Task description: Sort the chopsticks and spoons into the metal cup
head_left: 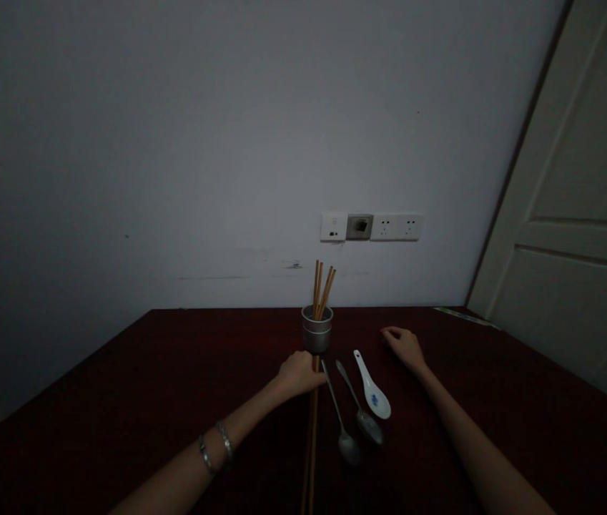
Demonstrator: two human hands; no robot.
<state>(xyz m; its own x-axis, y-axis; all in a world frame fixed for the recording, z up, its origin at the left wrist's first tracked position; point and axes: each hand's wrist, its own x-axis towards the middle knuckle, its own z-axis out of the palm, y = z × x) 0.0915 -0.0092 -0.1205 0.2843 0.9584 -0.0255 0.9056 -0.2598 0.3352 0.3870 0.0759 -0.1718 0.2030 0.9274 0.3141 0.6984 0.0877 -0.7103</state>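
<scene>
My left hand [299, 374], with two bracelets on its wrist, is closed round the upper part of a pair of wooden chopsticks [313, 436] that point toward me. Just beyond it stands a metal cup [317, 330] holding several upright chopsticks [323, 290]. Right of the held pair lie a long-handled metal spoon [348, 447], a second metal spoon [369, 427] and a white ceramic spoon [377, 399] with a blue mark. My right hand [405, 345] rests on the table to their right, fingers curled together; what they hold, if anything, is hidden.
The dark red table [217, 343] meets a grey wall at its back edge. Wall sockets [397, 227] sit above the table. A pale door [576, 214] stands at the right, and a flat strip [467, 317] lies near the back right corner.
</scene>
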